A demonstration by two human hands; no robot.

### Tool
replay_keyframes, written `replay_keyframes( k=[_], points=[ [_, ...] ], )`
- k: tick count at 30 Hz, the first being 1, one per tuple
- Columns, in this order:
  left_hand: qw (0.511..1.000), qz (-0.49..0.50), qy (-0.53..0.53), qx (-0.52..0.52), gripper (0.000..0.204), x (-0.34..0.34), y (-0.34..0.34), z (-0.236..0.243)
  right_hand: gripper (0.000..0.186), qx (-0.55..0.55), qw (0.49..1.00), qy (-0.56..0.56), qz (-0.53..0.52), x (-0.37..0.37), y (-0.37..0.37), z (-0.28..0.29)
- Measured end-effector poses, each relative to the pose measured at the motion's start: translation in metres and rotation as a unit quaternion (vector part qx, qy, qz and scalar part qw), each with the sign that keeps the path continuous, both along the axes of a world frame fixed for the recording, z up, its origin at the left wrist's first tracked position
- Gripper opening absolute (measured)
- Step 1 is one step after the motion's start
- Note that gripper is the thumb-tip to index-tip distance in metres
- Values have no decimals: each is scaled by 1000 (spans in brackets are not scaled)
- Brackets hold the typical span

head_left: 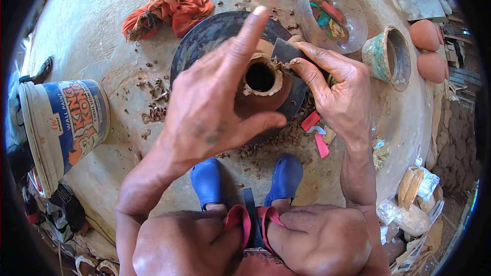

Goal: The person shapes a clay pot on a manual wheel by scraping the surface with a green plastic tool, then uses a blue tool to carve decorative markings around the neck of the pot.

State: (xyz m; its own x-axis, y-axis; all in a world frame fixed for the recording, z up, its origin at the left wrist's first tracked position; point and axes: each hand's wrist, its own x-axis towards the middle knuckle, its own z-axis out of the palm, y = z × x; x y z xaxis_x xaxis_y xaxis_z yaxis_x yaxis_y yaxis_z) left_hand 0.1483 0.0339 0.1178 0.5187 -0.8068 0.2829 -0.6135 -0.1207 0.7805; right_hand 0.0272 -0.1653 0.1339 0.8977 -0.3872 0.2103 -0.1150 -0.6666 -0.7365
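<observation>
My left hand [204, 99] is open over the left side of a brown clay pot [261, 103], thumb and forefinger spread apart, other fingers partly hidden. The pot has a round dark opening and stands on a dark round wheel [193, 37]. My right hand [340, 87] grips a flat dark rectangular scraper [286, 51] against the right side of the pot's rim, where bits of clay cling. My left hand hides part of the pot and wheel.
Around the wheel lie red cloth [181, 5], a clear bowl [353, 28], a green-stained cylinder [376, 56], coloured scraps [321, 144] and clay shavings. Reddish pots [425, 36] line the right, beside wrapped bundles [411, 214]. A paint bucket [41, 133] stands left; blue clogs [207, 184] are below.
</observation>
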Motion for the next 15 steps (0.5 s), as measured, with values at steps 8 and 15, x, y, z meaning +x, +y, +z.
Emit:
replay_keyframes(
  k=[8,15],
  points=[
    [996,80,4,48,130,-15,-6,-8,27,-31,999,6,8,-3,2,-2],
    [992,112,-5,53,132,-22,-10,-10,28,-9,998,54,-14,-10,9,9]
  ],
)
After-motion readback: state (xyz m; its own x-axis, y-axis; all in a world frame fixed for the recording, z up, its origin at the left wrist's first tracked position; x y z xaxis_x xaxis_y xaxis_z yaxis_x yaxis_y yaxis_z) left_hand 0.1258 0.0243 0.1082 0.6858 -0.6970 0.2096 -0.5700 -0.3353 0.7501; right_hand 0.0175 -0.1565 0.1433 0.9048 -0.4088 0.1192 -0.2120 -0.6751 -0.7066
